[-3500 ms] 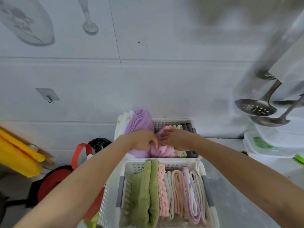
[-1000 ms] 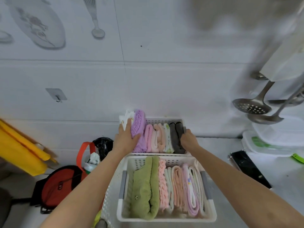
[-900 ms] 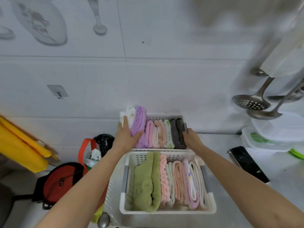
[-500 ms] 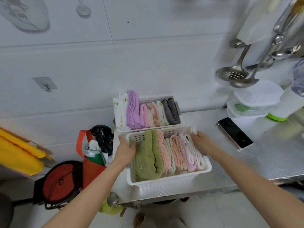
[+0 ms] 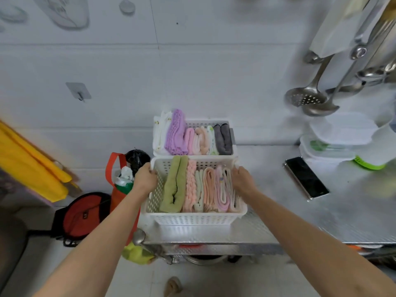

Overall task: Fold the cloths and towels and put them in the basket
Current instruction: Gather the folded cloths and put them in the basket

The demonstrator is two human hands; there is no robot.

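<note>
Both hands, left hand (image 5: pixel 145 180) and right hand (image 5: pixel 243 181), grip the near basket (image 5: pixel 194 218); folded towels (image 5: pixel 199 185) run front-to-back.

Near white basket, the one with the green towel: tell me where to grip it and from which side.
Grip the near basket by its two short side rims, one hand from each side, as the left hand and right hand do now. Folded towels fill the inside, so only the rims are free.

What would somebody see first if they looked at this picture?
Two white baskets packed with colourful folded towels: the near basket at the counter's front edge, gripped on its sides by the left hand and right hand, and the far basket by the wall.
</note>
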